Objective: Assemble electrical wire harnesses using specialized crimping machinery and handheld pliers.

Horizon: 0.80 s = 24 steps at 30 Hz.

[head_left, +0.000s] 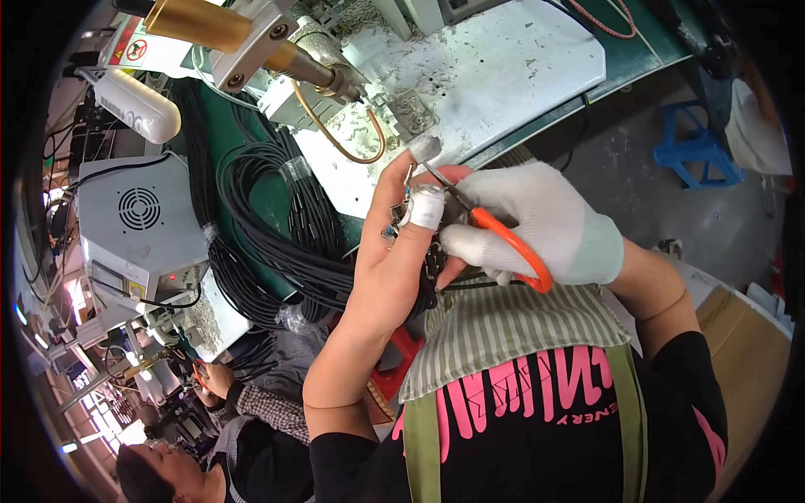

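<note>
The left hand (394, 243) is bare, raised with its forearm running up from the lower edge, its taped fingers (423, 208) curled and pinched around a small connector (396, 225) on a black cable (470, 283). Just right of the connector, the white-gloved right hand (545, 222) is clamped on orange-handled scissors (503, 243), wrist bent inward, blade tips pointing at the connector. Both hands meet above a striped cloth (511, 331), below the white surface (503, 75).
</note>
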Motion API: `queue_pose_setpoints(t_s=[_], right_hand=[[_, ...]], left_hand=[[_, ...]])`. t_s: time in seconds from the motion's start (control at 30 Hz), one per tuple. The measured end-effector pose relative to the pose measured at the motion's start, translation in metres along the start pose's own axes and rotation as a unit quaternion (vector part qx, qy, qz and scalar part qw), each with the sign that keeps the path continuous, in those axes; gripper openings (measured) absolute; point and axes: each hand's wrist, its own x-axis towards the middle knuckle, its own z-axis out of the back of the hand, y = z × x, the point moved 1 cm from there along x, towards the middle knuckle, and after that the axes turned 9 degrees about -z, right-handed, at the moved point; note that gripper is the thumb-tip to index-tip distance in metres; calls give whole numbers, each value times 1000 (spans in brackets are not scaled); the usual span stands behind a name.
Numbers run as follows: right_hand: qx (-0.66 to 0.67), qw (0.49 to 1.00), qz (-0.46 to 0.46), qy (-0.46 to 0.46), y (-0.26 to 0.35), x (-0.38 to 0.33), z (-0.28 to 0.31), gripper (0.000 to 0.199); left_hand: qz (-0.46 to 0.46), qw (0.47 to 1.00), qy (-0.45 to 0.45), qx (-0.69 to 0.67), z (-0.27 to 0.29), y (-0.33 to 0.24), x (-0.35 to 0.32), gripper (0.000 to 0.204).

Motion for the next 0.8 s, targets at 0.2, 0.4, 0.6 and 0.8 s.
queue_pose_setpoints(t_s=[0.2,0.4,0.6,0.8], right_hand=[[-17,998,44,-34,0,8,-7,26],[-158,941,214,-209,-24,14,-6,19],[52,987,53,-145,-9,3,-3,16],[114,992,-45,23,-5,3,9,15]], left_hand=[[-28,998,-15,59,5,2,0,43],[4,998,63,16,26,-10,2,32],[-88,939,79,323,24,-14,-12,20],[-109,944,41,309,19,-6,-10,19]])
